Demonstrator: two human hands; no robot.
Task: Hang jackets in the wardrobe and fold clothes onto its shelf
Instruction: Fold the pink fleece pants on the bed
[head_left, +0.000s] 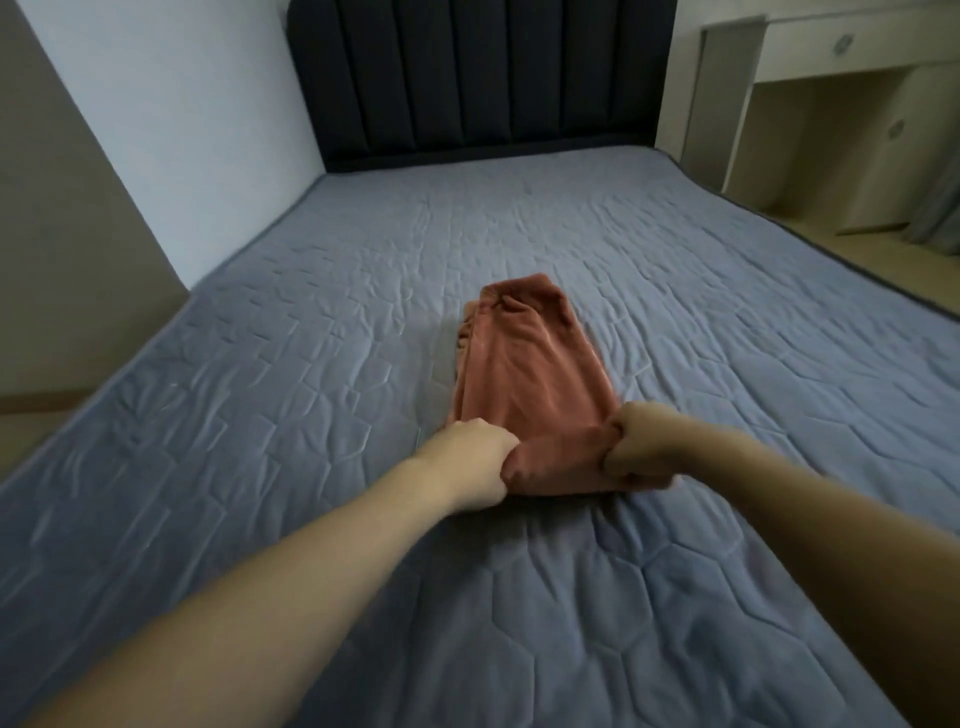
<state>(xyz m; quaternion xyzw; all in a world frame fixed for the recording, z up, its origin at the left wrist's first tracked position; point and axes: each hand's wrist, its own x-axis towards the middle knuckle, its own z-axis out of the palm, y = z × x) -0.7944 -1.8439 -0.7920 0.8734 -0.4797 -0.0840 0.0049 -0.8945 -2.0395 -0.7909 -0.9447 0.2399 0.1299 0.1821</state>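
A rust-orange garment (524, 364) lies lengthwise on the blue quilted bed (311, 374), folded into a narrow strip that runs away from me. My left hand (475, 460) grips its near left corner with curled fingers. The near right corner is bunched in the fist of my right hand (641, 449). Between the two hands the near edge is lifted slightly off the bed. The far end of the garment rests flat and crumpled.
A dark padded headboard (483, 78) stands at the far end of the bed. Pale walls close off the left side. Cream cabinets with round handles (852, 119) stand at the back right, beyond a strip of floor (893, 270).
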